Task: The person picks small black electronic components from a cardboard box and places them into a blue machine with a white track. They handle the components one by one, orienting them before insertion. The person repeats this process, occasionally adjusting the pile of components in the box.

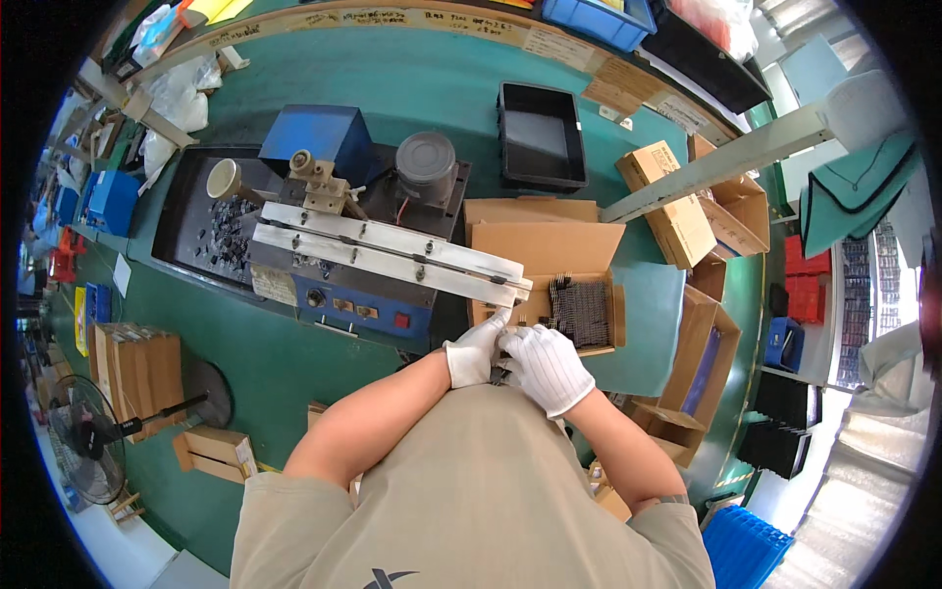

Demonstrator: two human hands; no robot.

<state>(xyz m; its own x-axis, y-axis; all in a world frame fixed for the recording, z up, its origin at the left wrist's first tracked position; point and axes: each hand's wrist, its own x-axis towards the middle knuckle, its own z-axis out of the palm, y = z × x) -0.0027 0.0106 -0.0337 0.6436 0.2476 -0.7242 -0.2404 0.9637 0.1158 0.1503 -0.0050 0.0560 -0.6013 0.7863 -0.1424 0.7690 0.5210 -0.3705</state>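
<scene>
Both my hands wear white gloves and are close together in front of my body. My left hand point(475, 353) reaches up with a finger at the right end of the long white metal rail point(388, 253) of a feeder machine. Beside it my right hand point(546, 367) is curled, its fingertips pressed together near the left hand. What the fingers hold is too small and hidden to name. Just beyond the right hand, an open cardboard box point(546, 245) holds rows of dark, thin pieces point(581, 312).
The machine has a blue control panel point(365, 316) and a round grey canister point(426, 159). A dark tray point(182, 211) with small black parts lies left of it. A black bin point(542, 137) stands behind the box. A slanted post point(721, 162) rises at right; a fan point(88, 432) stands at left.
</scene>
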